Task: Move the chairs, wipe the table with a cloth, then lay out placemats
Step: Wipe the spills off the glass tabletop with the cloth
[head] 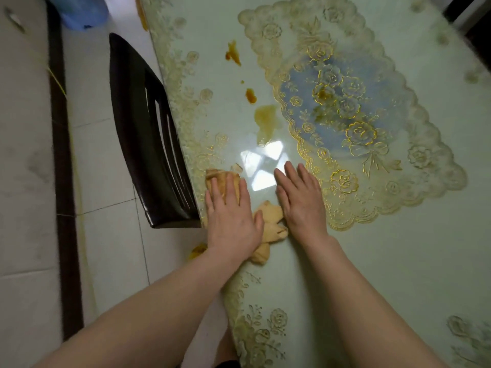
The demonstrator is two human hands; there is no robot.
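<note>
A person leans over a dining table point(398, 261) mid-clean, both hands spread flat with fingers straight and nothing gripped. The left hand point(231, 216) presses a tan cloth point(218, 179) against the top at the table's near-left edge. The cloth lies bunched under the palm, one end poking out past the fingertips and another spilling out by the thumb toward the right hand point(303, 203). That hand rests palm-down on the bare glossy surface just beside the cloth's loose end, apparently to steady the lean rather than to wipe.

Flat pressure, not a pinch, suits the job, since a weighted palm lets the cloth drag across the top. The work ahead looks plain enough: orange-brown stains point(265, 118) lie beyond both sets of fingertips, the nearest a pale smear and the others dotted farther off, none yet reached by the cloth.

A dark chair point(148, 134) stands to the left of the left hand, its back close along the table edge. A lace-edged floral mat point(345, 110) spreads beyond and to the right of the right hand; whether it is loose or printed on the cover cannot be told. An orange blot point(198, 251) marks the floor just left of the left wrist
</note>
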